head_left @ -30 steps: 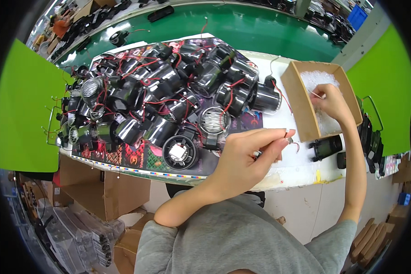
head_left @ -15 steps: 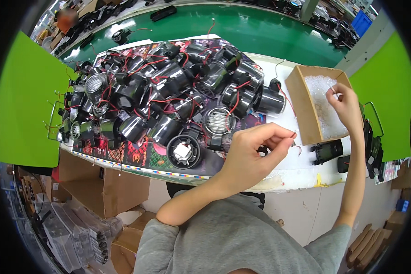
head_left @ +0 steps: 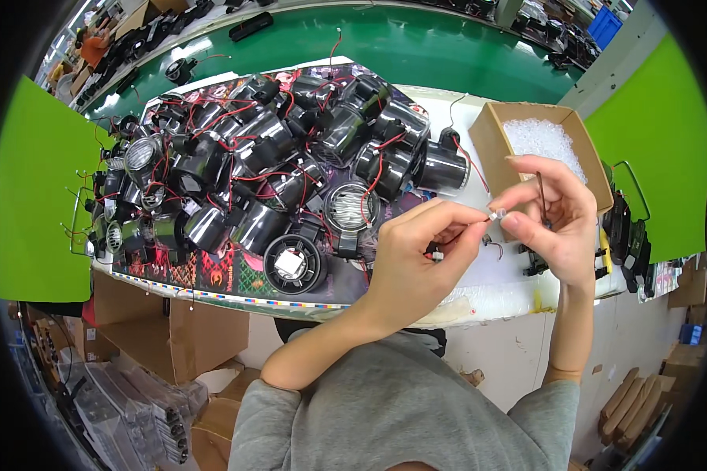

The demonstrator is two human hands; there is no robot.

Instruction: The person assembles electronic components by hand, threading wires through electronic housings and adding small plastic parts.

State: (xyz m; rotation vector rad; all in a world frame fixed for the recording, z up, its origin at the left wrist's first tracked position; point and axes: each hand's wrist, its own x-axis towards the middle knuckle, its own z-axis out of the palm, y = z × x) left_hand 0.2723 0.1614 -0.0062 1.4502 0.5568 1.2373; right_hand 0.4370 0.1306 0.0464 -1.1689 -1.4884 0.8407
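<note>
My left hand (head_left: 420, 263) is pinched closed on the end of a thin wire, its small tip (head_left: 492, 217) just showing past the fingertips. A small whitish connector (head_left: 437, 255) shows under its curled fingers. Facing it, my right hand (head_left: 562, 224) holds a tiny clear plastic piece (head_left: 502, 213) between thumb and forefinger, against the wire tip; whether it sits on the tip I cannot tell. A thin dark rod-like tool (head_left: 542, 196) lies across the right hand's fingers. Behind it, a cardboard box (head_left: 485, 141) holds many small clear pieces (head_left: 543, 141).
Black cylindrical housings (head_left: 267, 141) with red and black wires are heaped on the table's left and middle. A round black part (head_left: 294, 263) with a white square lies near the front edge. Green panels (head_left: 39, 196) flank the table; a green surface (head_left: 416, 47) runs behind.
My right hand has come left from over the box to meet the left hand's fingertips, bringing a clear piece. The left hand keeps its pinch. The view has shifted slightly.
</note>
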